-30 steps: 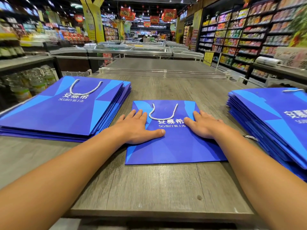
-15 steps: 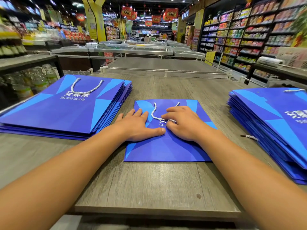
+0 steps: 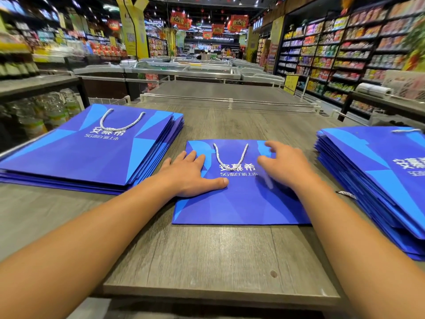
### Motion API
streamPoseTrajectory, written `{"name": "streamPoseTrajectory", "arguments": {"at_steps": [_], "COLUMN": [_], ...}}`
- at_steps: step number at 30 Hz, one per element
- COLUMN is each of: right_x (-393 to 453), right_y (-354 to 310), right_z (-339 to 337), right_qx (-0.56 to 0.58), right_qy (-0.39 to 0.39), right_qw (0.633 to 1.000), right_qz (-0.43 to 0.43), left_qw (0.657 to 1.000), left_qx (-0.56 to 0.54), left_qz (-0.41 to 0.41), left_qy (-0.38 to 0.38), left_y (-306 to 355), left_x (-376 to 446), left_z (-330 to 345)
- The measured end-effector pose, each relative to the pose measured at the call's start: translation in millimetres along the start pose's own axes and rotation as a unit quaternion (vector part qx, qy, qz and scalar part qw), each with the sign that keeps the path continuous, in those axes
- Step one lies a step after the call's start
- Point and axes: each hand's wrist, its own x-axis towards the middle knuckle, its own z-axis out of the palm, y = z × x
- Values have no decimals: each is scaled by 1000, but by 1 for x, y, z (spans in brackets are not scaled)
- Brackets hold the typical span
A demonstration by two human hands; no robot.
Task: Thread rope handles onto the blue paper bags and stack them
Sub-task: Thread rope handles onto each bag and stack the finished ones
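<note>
A single flat blue paper bag (image 3: 239, 203) lies in the middle of the grey table, its white rope handle (image 3: 230, 157) laid in a narrow U on its face. My left hand (image 3: 192, 173) presses flat on the bag's left part, fingers straight, thumb stretched toward the print. My right hand (image 3: 281, 166) hovers blurred over the bag's right part, fingers spread and relaxed, holding nothing. A stack of bags with a rope handle on top (image 3: 92, 153) sits to the left. Another stack of blue bags (image 3: 377, 180) sits to the right.
The wooden table (image 3: 218, 261) ends close to me at its front edge. A loose rope end (image 3: 346, 194) pokes out beside the right stack. Beyond the table are freezer chests (image 3: 184, 70) and store shelves (image 3: 345, 49) on the right.
My right hand came from the bag's right part onto the rope handle, then moved back to the right. The handle now lies narrower and straighter. The left hand has stayed pressed down.
</note>
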Motion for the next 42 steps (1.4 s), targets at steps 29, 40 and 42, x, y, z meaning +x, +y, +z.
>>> {"name": "streamPoseTrajectory", "arguments": {"at_steps": [29,40,42], "right_x": [8,2,0], "right_y": [8,-1,-6], "right_z": [-12,8,9], "right_qx": [400,321,306], "right_qy": [326,94,119], "right_qw": [857,940,943], "right_qz": [12,72,60], "left_qw": [829,773,781], "left_qx": [-490,-508,-478], "left_qz": [-52,-28,-38], "left_qy": [264,380,400], "left_y": [-6,-13,-13], "left_x": [7,3,-3], "left_z": [-12,-21,-23]}}
